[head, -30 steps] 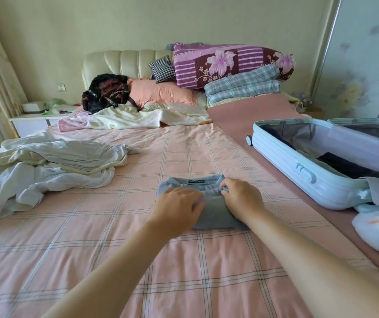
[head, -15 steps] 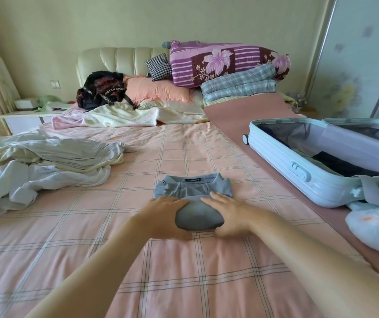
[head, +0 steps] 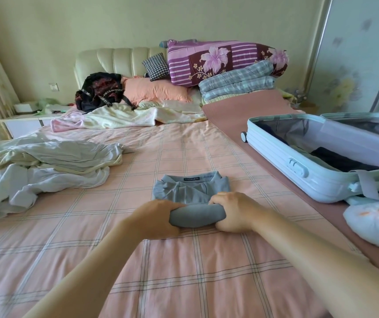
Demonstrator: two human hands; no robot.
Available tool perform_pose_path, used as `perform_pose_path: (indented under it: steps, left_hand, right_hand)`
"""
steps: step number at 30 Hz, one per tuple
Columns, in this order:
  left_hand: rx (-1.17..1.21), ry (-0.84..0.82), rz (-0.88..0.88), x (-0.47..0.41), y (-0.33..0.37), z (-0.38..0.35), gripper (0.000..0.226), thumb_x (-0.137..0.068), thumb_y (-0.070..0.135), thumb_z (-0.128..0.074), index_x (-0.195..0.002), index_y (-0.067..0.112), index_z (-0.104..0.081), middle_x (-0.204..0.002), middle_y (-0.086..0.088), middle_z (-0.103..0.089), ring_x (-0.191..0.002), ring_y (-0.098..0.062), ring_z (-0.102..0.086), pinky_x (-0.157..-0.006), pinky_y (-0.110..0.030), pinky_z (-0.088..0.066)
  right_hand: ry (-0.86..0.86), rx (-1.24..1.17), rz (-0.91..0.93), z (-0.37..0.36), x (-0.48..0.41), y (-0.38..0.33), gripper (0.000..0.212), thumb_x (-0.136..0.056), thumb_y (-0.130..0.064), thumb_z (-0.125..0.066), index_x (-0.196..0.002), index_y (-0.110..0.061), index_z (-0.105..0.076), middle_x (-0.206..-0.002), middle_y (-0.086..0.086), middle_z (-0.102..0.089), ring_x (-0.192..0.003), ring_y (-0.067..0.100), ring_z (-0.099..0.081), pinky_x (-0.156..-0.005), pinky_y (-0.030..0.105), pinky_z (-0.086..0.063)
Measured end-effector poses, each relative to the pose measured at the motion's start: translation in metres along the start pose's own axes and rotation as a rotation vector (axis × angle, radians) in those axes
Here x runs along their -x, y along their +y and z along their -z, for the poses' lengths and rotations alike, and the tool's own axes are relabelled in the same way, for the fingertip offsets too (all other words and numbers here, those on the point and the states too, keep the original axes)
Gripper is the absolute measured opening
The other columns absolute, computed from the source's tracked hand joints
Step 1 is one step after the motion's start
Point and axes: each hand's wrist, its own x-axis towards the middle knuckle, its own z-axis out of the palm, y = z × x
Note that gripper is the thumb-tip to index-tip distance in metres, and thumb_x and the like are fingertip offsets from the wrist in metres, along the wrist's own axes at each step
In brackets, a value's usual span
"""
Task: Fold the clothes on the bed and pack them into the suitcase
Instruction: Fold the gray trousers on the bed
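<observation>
Left hand (head: pixel 161 218): fingers curled round the left end of a rolled-up part of the grey shirt (head: pixel 190 191), gripping it. Right hand (head: pixel 232 212): fingers curled round the right end of the same roll, thumb side tucked under, also gripping. Both forearms reach in from the bottom edge.

The shirt lies mid-bed on the pink checked sheet (head: pixel 184 271). Its near half is rolled into a thick tube between the hands. Its far half lies flat, collar and dark neck label pointing to the headboard (head: pixel 115 60).

To the right, the pale blue suitcase (head: pixel 298 166) lies open on a mauve strip (head: pixel 241 111) along the bed edge, near the shirt but not touching it. Dark clothes (head: pixel 339 161) are inside its near half. A white plastic bag (head: pixel 376 223) sits just in front of the suitcase.

To the left is a crumpled pile of white and cream clothes (head: pixel 46 171), apart from the shirt.

At the head end are a cream and pink blanket (head: pixel 126 117), a black backpack (head: pixel 101 92) and a peach pillow (head: pixel 156 92). A checked cushion (head: pixel 156 66) stands behind the pillow. A purple floral quilt (head: pixel 218 63) lies on top of a folded plaid blanket (head: pixel 236 82). A white nightstand (head: pixel 23 120) stands far left.
</observation>
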Motion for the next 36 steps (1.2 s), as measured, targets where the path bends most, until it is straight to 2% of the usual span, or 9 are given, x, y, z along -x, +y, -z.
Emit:
perform_pose_path:
  steps: [3, 7, 11, 16, 19, 23, 27, 32, 36]
  left_hand:
    - [0.095, 0.005, 0.091, 0.003, 0.004, 0.014, 0.025, -0.070, 0.035, -0.072, -0.094, 0.032, -0.070, -0.093, 0.017, -0.066, -0.084, -0.009, -0.061, -0.072, -0.024, -0.053]
    - [0.314, -0.047, 0.167, 0.010, 0.001, 0.039, 0.018, -0.069, 0.032, -0.078, -0.073, 0.018, -0.067, -0.061, 0.013, -0.060, -0.057, -0.003, -0.053, -0.056, -0.019, -0.044]
    - [0.550, 0.289, 0.263, 0.003, -0.004, 0.040, 0.026, -0.070, 0.036, -0.087, -0.088, 0.026, -0.071, -0.085, 0.007, -0.067, -0.075, -0.011, -0.059, -0.063, -0.022, -0.044]
    - [0.261, 0.575, 0.383, -0.025, 0.000, 0.025, 0.032, -0.081, 0.048, -0.074, -0.107, 0.031, -0.064, -0.103, 0.008, -0.064, -0.092, -0.017, -0.059, -0.068, -0.027, -0.041]
    - [-0.077, 0.567, 0.449, -0.043, -0.001, 0.013, 0.034, -0.090, 0.044, -0.063, -0.121, 0.032, -0.059, -0.126, 0.008, -0.057, -0.107, -0.021, -0.057, -0.079, -0.033, -0.044]
    - [-0.155, 0.544, 0.072, -0.065, 0.006, -0.009, 0.031, -0.094, 0.028, -0.052, -0.121, 0.028, -0.066, -0.134, 0.008, -0.060, -0.123, -0.020, -0.053, -0.103, -0.037, -0.034]
    - [-0.204, 0.292, 0.047, -0.071, 0.008, -0.036, 0.052, -0.101, 0.041, -0.018, -0.145, 0.030, -0.044, -0.147, 0.013, -0.047, -0.136, -0.015, -0.041, -0.116, -0.040, -0.024]
    - [-0.248, 0.266, 0.102, -0.070, 0.000, -0.042, 0.077, -0.083, 0.052, 0.005, -0.146, 0.037, -0.037, -0.149, 0.015, -0.044, -0.139, -0.014, -0.036, -0.115, -0.046, -0.026]
    - [-0.100, 0.186, 0.236, -0.060, -0.016, -0.039, 0.073, -0.085, 0.076, -0.017, -0.148, 0.042, -0.031, -0.153, 0.012, -0.036, -0.140, -0.019, -0.033, -0.112, -0.045, -0.031]
  right_hand:
    - [-0.025, -0.070, -0.059, 0.014, 0.003, -0.003, 0.010, -0.075, -0.030, -0.067, -0.083, -0.024, -0.064, -0.080, -0.007, -0.065, -0.079, 0.014, -0.060, -0.068, 0.028, -0.050]
    - [-0.064, -0.369, -0.135, 0.037, 0.014, 0.003, 0.027, -0.068, -0.030, -0.066, -0.061, -0.016, -0.044, -0.058, -0.003, -0.047, -0.056, 0.013, -0.045, -0.058, 0.032, -0.035]
    - [0.142, -0.484, -0.227, 0.033, 0.011, 0.013, 0.036, -0.081, -0.030, -0.070, -0.061, -0.018, -0.041, -0.059, -0.006, -0.043, -0.057, 0.012, -0.042, -0.060, 0.032, -0.034]
    - [0.418, -0.268, -0.334, 0.008, -0.017, 0.011, 0.028, -0.097, -0.040, -0.055, -0.077, -0.020, -0.055, -0.078, -0.006, -0.064, -0.077, 0.021, -0.059, -0.064, 0.034, -0.044]
    - [0.455, -0.173, -0.388, -0.007, -0.035, 0.012, 0.023, -0.101, -0.039, -0.049, -0.094, -0.022, -0.063, -0.094, -0.002, -0.068, -0.086, 0.023, -0.057, -0.069, 0.033, -0.040]
    - [0.434, 0.002, -0.413, -0.022, -0.055, 0.019, 0.023, -0.102, -0.035, -0.048, -0.105, -0.018, -0.063, -0.100, 0.003, -0.070, -0.094, 0.029, -0.062, -0.068, 0.033, -0.038]
    - [0.563, 0.338, -0.115, -0.023, -0.070, 0.010, 0.029, -0.084, -0.011, -0.055, -0.110, -0.012, -0.066, -0.103, 0.007, -0.065, -0.092, 0.032, -0.060, -0.077, 0.040, -0.044]
    - [0.134, 0.193, -0.003, -0.041, -0.063, 0.002, 0.072, -0.092, -0.058, -0.009, -0.151, -0.031, -0.039, -0.154, -0.001, -0.045, -0.142, 0.021, -0.039, -0.115, 0.046, -0.028]
    - [-0.033, -0.011, -0.126, -0.040, -0.057, 0.017, 0.062, -0.102, -0.060, -0.028, -0.159, -0.036, -0.019, -0.168, -0.006, -0.014, -0.154, 0.012, -0.008, -0.125, 0.039, -0.010]
